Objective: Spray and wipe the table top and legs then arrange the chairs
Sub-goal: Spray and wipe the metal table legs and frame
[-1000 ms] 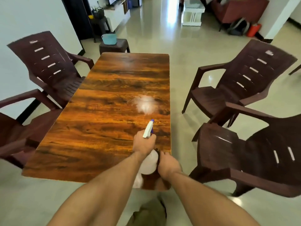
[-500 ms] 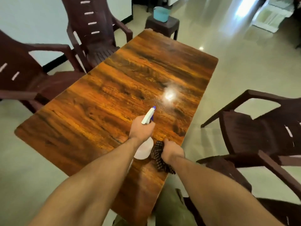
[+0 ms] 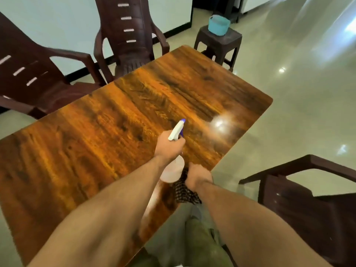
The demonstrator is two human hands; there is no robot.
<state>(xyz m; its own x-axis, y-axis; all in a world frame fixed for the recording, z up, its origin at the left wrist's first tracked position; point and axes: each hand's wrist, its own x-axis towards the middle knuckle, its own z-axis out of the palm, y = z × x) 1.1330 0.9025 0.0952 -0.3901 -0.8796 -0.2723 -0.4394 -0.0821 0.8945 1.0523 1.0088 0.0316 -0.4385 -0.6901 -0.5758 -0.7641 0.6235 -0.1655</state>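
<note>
A brown wood-grain table [image 3: 107, 143] fills the middle of the view. My left hand [image 3: 168, 147] grips a spray bottle [image 3: 176, 130] with a white head and blue nozzle, held over the table's right half and pointing away from me. Just right of it, my right hand [image 3: 197, 175] holds a dark checked cloth [image 3: 184, 192] near the table's near-right edge. A bright glare patch lies on the top beyond the nozzle. Dark brown plastic chairs stand around: one at the far left [image 3: 36, 79], one behind the table [image 3: 129, 41], one at the right [image 3: 308, 201].
A small dark stool [image 3: 221, 42] carrying a teal bowl [image 3: 219, 25] stands past the table's far corner. Glossy tiled floor [image 3: 300, 89] spreads to the right. A white wall runs behind the left chairs. My legs are below the table's near edge.
The view has swung left and closer, so the table now lies diagonally. Both hands keep their hold on bottle and cloth, staying over the table's right part.
</note>
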